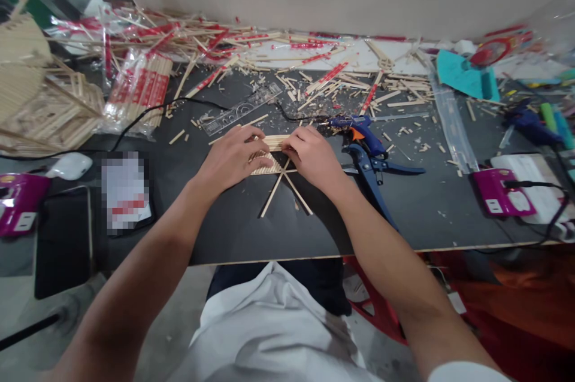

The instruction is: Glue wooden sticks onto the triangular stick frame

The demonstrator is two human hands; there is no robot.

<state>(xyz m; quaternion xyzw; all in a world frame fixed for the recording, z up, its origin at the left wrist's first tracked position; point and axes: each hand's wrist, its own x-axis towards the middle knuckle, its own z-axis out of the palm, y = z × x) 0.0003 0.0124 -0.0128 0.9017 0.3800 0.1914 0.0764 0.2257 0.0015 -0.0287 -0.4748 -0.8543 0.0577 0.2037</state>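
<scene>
A small assembly of pale wooden sticks (272, 142) lies on the dark table in front of me. Slats lie side by side at its far side, and crossed sticks (283, 172) fan out like spokes toward me. My left hand (236, 157) rests at the left end of the slats, fingers curved and apart, fingertips touching the wood. My right hand (314, 157) has its fingers pressed together around a wooden stick at the right side; the fingertips partly hide it. Just right of that hand lie a blue glue gun (359, 129) and a blue-handled cutter (371, 169).
Loose sticks and offcuts (332, 79) litter the back of the table. A clear plastic ruler (242, 108) lies beyond my hands. Bagged sticks (141, 88) and a stick model (54, 106) stand left; phones (64, 238) lie near. A purple box (503, 191) and second glue gun (532, 121) are right.
</scene>
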